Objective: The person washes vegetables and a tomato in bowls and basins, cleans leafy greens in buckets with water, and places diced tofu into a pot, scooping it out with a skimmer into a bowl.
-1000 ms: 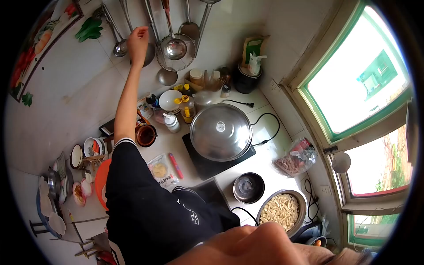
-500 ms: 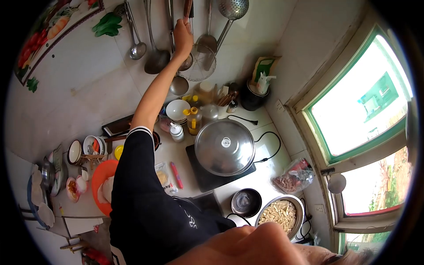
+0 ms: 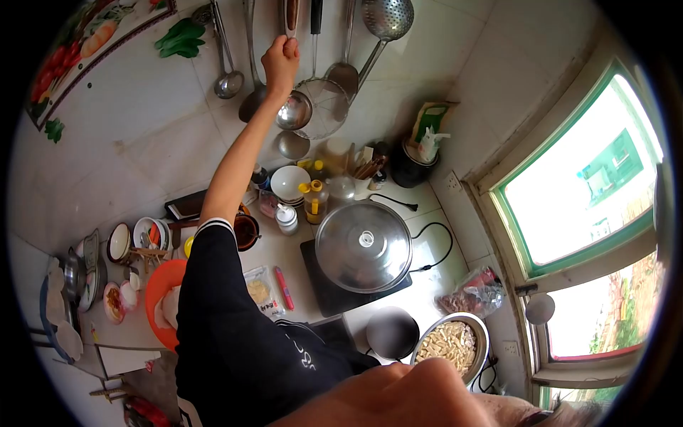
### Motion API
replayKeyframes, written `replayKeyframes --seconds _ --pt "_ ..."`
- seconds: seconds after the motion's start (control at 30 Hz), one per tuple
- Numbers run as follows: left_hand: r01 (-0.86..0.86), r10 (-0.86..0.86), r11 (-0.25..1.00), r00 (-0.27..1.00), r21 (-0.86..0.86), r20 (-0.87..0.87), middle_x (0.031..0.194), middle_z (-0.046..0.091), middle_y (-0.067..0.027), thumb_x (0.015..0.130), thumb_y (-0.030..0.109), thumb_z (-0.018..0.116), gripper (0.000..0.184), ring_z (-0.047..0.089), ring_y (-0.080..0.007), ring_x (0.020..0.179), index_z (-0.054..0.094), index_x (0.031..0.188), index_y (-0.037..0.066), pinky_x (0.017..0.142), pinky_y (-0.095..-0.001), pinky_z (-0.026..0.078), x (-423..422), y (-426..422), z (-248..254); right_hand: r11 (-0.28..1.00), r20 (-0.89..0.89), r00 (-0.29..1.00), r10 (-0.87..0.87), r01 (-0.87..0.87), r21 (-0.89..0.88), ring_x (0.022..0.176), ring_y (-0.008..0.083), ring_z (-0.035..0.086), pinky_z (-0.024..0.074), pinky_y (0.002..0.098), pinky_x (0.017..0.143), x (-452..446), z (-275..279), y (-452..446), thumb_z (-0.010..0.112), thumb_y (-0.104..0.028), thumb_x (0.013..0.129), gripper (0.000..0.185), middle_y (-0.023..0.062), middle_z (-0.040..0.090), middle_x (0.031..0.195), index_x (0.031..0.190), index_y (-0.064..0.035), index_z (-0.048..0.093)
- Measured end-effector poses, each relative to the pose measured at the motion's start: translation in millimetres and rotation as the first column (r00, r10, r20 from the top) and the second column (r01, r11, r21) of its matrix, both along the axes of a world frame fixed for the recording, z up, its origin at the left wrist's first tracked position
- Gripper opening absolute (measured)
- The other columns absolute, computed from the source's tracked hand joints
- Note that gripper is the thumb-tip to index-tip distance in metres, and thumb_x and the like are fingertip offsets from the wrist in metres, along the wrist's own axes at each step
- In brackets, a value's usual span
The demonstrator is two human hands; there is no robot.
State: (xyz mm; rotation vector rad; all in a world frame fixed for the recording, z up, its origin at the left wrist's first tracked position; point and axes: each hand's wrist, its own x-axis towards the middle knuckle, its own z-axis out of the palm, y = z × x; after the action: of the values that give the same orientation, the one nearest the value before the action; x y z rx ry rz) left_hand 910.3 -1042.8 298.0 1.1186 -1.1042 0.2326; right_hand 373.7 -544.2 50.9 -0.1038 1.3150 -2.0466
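Observation:
My left hand [image 3: 281,62] is raised to the tiled wall, its fingers closed around a ladle [image 3: 294,110]. The ladle's brown handle end shows above the fist, and its round bowl hangs below the wrist. Just right of it hangs a round wire strainer [image 3: 324,107] with a black handle. A smaller ladle bowl [image 3: 292,145] is below. On the left hang a dark ladle [image 3: 252,104] and a spoon [image 3: 229,85]; to the right are a spatula [image 3: 343,77] and a perforated skimmer [image 3: 388,18]. My right hand is out of view.
Below stands a lidded steel pot [image 3: 363,260] on a black cooktop [image 3: 334,302]. Near me are a blurred dark round vessel [image 3: 393,333] and a bowl of pale cut pieces [image 3: 448,347]. Bottles [image 3: 315,203], white bowls [image 3: 289,183] and an orange basin [image 3: 158,292] line the counter.
My left hand has shifted left and a little down, the ladle's bowl moving left with it against the strainer. The dark vessel near me has become blurred. The view has shifted slightly.

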Motion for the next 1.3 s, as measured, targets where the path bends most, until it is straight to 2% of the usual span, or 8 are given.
replayKeyframes --seconds 0.13,0.33,0.43,0.53,0.63,0.77,0.93,1.3 --pt "-0.040 0.040 0.998 0.999 0.045 0.000 0.062 0.052 -0.0024 0.099 0.018 0.056 0.027 0.048 -0.0093 0.053 0.051 0.079 0.002 0.049 -0.0268 0.043 11.3 -7.0 -11.4 1.000 -0.005 1.000 0.007 -0.007 -0.001 0.130 0.0401 0.045 0.0475 0.0519 0.102 2.6 4.6 -1.7 0.049 0.009 0.073 0.084 0.0212 0.037 0.149 0.152 -0.0108 0.026" --pt "0.022 0.001 0.982 0.992 0.188 -0.125 0.068 0.063 -0.0149 0.094 0.015 0.061 0.023 0.061 -0.0325 0.066 0.056 0.079 -0.001 0.065 -0.0385 0.051 -3.8 23.3 6.5 1.000 -0.012 1.000 0.006 -0.006 -0.001 0.130 0.0404 0.045 0.0478 0.0524 0.102 2.2 11.6 1.6 0.049 0.009 0.073 0.084 0.0214 0.037 0.149 0.152 -0.0109 0.026" --pt "-0.407 0.353 0.901 0.888 0.148 0.293 0.089 0.061 -0.0196 0.095 0.016 0.060 0.020 0.062 -0.0346 0.082 0.055 0.090 -0.003 0.077 -0.0420 0.050 16.4 6.0 -13.2 1.000 -0.011 1.000 -0.004 0.004 -0.004 0.130 0.0406 0.045 0.0480 0.0526 0.102 0.2 11.4 4.7 0.049 0.009 0.073 0.085 0.0215 0.037 0.149 0.152 -0.0109 0.026" --pt "-0.607 0.570 0.794 0.764 0.039 0.300 0.108 0.053 -0.0240 0.095 0.013 0.060 0.023 0.058 -0.0382 0.094 0.051 0.106 -0.005 0.085 -0.0450 0.048 -15.3 23.3 -4.0 1.000 -0.002 1.000 -0.020 0.020 -0.004 0.130 0.0407 0.046 0.0481 0.0528 0.102 2.6 12.7 8.9 0.049 0.009 0.073 0.085 0.0216 0.036 0.149 0.152 -0.0110 0.025" --pt "-0.523 0.559 0.823 0.675 -0.222 0.482 0.116 0.050 -0.0270 0.093 0.012 0.062 0.033 0.058 -0.0415 0.097 0.047 0.115 -0.006 0.085 -0.0459 0.049 -33.7 25.2 17.7 0.999 -0.002 0.999 -0.044 0.044 -0.003 0.130 0.0409 0.046 0.0483 0.0531 0.102 6.9 15.8 14.8 0.049 0.009 0.073 0.085 0.0216 0.036 0.149 0.152 -0.0110 0.025" --pt "-0.345 0.207 0.912 0.855 0.223 0.475 0.108 0.050 -0.0340 0.092 0.018 0.064 0.041 0.064 -0.0432 0.089 0.046 0.107 -0.015 0.072 -0.0430 0.056 -35.2 -34.2 -1.5 0.997 0.001 0.997 -0.074 0.074 -0.026 0.130 0.0410 0.046 0.0485 0.0534 0.102 5.3 18.9 25.8 0.049 0.009 0.073 0.085 0.0218 0.036 0.149 0.152 -0.0111 0.025" --pt "-0.371 0.278 0.911 0.874 0.179 0.398 0.077 0.063 -0.0302 0.098 0.018 0.056 0.029 0.067 -0.0418 0.071 0.052 0.094 -0.011 0.061 -0.0436 0.055 -24.7 -70.2 -0.6 0.993 -0.048 0.993 -0.112 0.114 0.032 0.127 0.0400 0.049 0.0516 0.0499 0.098 8.2 13.0 42.6 0.051 0.005 0.076 0.082 0.0218 0.038 0.147 0.152 -0.0100 0.025" --pt "-0.335 0.306 0.942 0.860 0.001 0.408 0.068 0.065 -0.0158 0.101 0.018 0.054 0.025 0.069 -0.0293 0.064 0.049 0.092 -0.005 0.054 -0.0383 0.053 -21.6 -65.9 26.0 0.985 -0.102 0.985 -0.138 0.147 0.092 0.125 0.0367 0.051 0.0517 0.0421 0.096 40.5 50.2 51.0 0.053 0.001 0.076 0.083 0.0208 0.040 0.146 0.153 -0.0091 0.024"
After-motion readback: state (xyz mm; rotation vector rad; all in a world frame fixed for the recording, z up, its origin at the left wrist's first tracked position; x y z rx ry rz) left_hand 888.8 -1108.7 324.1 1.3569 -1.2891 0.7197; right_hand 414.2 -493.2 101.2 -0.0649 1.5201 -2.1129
